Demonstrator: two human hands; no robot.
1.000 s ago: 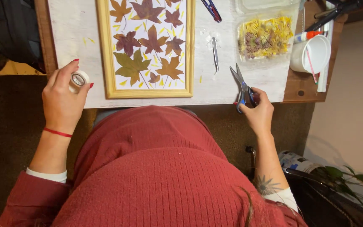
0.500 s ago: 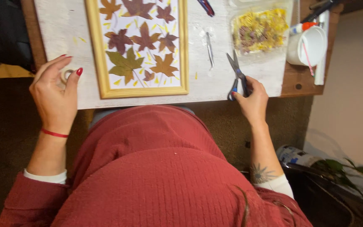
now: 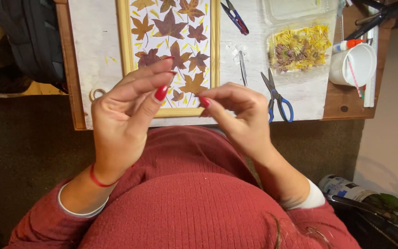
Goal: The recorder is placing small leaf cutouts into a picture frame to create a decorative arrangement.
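Note:
My left hand (image 3: 125, 115) and my right hand (image 3: 240, 115) are raised together above my red sweater, thumbs and fingertips pinched and nearly meeting. Nothing visible lies between the fingers; a thin clear thing there would not show. Behind them on the white tabletop lies a wooden picture frame (image 3: 124, 41) filled with pressed red and brown leaves (image 3: 169, 27). Blue-handled scissors (image 3: 276, 97) lie on the table just right of my right hand. A small tape roll (image 3: 96, 93) sits at the table edge beyond my left hand.
Tweezers (image 3: 242, 67) and small snips (image 3: 236, 16) lie right of the frame. A clear tray of yellow dried flowers (image 3: 300, 46) and a white cup (image 3: 353, 64) stand at the right. A black bag (image 3: 28, 37) is at far left, a can (image 3: 346, 186) on the floor.
My left hand set the tape roll down at the table edge and my right hand laid the scissors on the table. Both hands then came together in front of me.

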